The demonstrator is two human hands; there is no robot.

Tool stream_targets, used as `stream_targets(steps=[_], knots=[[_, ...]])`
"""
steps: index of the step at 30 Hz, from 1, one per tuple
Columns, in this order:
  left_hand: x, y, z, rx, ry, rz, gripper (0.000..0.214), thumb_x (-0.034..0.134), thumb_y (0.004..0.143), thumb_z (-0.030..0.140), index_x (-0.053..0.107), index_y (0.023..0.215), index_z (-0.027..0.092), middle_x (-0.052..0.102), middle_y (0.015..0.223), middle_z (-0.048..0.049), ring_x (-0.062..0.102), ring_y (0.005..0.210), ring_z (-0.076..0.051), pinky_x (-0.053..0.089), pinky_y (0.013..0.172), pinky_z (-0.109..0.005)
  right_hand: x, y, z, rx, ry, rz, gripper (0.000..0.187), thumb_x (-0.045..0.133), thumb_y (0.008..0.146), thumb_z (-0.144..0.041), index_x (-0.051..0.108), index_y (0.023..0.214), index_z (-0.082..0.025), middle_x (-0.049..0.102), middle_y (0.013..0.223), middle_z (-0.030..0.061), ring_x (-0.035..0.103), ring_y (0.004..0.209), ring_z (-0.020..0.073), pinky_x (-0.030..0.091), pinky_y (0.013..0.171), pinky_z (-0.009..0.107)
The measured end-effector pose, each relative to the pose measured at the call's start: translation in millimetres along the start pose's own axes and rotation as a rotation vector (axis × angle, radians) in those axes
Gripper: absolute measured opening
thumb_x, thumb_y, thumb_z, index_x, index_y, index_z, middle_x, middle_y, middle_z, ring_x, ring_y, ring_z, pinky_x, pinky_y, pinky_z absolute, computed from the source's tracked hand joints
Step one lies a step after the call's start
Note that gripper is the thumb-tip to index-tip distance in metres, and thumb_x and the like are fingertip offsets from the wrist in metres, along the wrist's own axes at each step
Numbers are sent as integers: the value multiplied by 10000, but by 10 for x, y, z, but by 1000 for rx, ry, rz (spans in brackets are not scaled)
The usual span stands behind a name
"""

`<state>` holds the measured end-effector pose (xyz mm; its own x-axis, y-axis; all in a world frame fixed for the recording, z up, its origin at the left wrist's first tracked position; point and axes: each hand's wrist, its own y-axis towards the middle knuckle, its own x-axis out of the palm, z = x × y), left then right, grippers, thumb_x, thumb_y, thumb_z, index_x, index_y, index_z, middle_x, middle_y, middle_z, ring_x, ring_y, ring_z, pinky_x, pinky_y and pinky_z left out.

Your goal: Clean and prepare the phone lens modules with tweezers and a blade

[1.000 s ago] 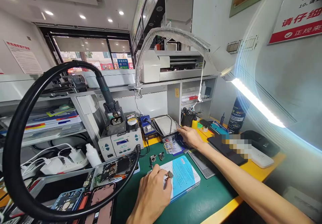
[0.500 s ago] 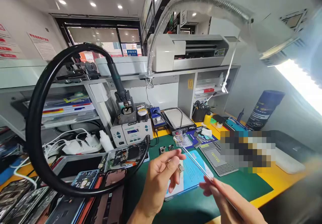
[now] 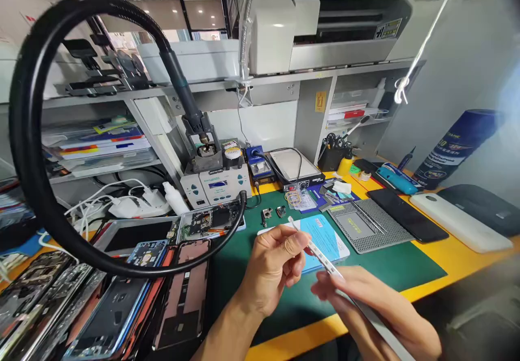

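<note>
My left hand point(image 3: 276, 263) is closed, thumb and forefinger pinching a long narrow light-coloured strip point(image 3: 325, 261) near its thin end. The strip has a row of small dark rectangular marks; its exact kind I cannot make out. My right hand point(image 3: 365, 301) grips the same strip farther down, and its lower part runs out below that hand. Beneath the hands lies a blue and white box point(image 3: 320, 228) on the green mat point(image 3: 410, 266). Two small dark metallic parts point(image 3: 267, 216) sit on the mat beyond the left hand.
A perforated metal plate point(image 3: 361, 236) with tweezers point(image 3: 369, 217) on it lies right of the box, beside a black phone point(image 3: 406, 215). Opened phones point(image 3: 182, 296) crowd the left. A hot-air station point(image 3: 215, 185) stands behind, its thick black hose point(image 3: 26, 133) looping at left.
The view has tilted down and come closer. The strip, earlier seen thin and edge-on in my right hand, now shows its marked face; my left fingers pinch it. A small metallic piece by them no longer shows.
</note>
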<state>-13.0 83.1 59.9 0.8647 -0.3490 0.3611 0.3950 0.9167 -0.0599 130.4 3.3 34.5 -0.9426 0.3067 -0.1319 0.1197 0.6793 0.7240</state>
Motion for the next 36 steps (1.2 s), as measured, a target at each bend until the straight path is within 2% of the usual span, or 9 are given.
stream_targets(steps=[2, 6, 10, 14, 18, 26, 29, 32, 36], knots=[[-32, 10, -5, 22, 122, 20, 429, 680, 859, 571, 725, 902, 147, 616, 678, -23, 443, 474, -92, 299, 397, -213, -73, 257, 51, -72, -46, -93, 445, 697, 880, -69, 762, 1199, -373, 827, 929, 30, 797, 782, 239, 661, 628, 318], [-221, 42, 10, 210, 503, 187, 324, 674, 917, 425, 747, 1107, 173, 701, 888, -64, 550, 662, -139, 452, 600, -267, -193, 849, 243, 131, 136, 170, 138, 696, 953, -224, 803, 1023, -274, 799, 793, 39, 737, 590, 197, 623, 550, 338], [-334, 59, -63, 359, 929, 157, 137, 701, 866, 251, 783, 967, 208, 698, 915, -62, 576, 855, -222, 445, 810, -362, -336, 1354, 688, 632, 608, -128, 248, 887, 776, -330, 777, 954, -198, 795, 783, 39, 773, 678, 210, 636, 574, 305], [-271, 76, -185, 419, 1202, 54, 171, 628, 899, 180, 772, 990, 195, 713, 993, -91, 575, 972, -283, 417, 875, -437, -373, 1508, 1164, 788, 666, -212, 331, 923, 722, -366, 755, 873, -124, 764, 681, 51, 726, 546, 165, 591, 465, 237], [-233, 119, -258, 439, 1317, 19, 268, 499, 976, 164, 761, 1033, 165, 704, 992, -124, 568, 961, -295, 414, 853, -458, -338, 1406, 1311, 847, 712, -208, 321, 868, 788, -416, 715, 804, -134, 719, 603, 14, 681, 479, 128, 545, 419, 195], [-226, 207, -280, 367, 1065, 151, 239, 544, 951, 241, 779, 945, 197, 708, 945, -106, 602, 915, -260, 440, 848, -398, -335, 1355, 1291, 909, 774, -185, 308, 865, 789, -403, 704, 836, -145, 720, 608, 7, 676, 479, 128, 527, 404, 183], [-247, 223, -247, 223, 814, 290, 223, 592, 941, 324, 765, 952, 183, 691, 884, -78, 597, 766, -200, 460, 700, -321, -345, 1348, 1298, 918, 790, -188, 272, 839, 823, -394, 715, 855, -154, 721, 611, -1, 666, 475, 116, 522, 406, 173], [-289, 243, -202, 38, 521, 357, 320, 609, 935, 436, 726, 895, 141, 592, 694, -16, 436, 510, -102, 341, 482, -243, -351, 1321, 1281, 934, 795, -232, 271, 826, 836, -403, 723, 831, -153, 740, 634, 16, 669, 473, 117, 527, 415, 180], [-316, 255, -142, -80, 205, 387, 341, 677, 876, 469, 678, 851, 129, 554, 691, 10, 356, 476, -51, 266, 443, -199, -320, 1283, 1237, 958, 782, -325, 291, 840, 825, -375, 720, 733, -127, 741, 598, 57, 676, 457, 134, 526, 414, 188]])
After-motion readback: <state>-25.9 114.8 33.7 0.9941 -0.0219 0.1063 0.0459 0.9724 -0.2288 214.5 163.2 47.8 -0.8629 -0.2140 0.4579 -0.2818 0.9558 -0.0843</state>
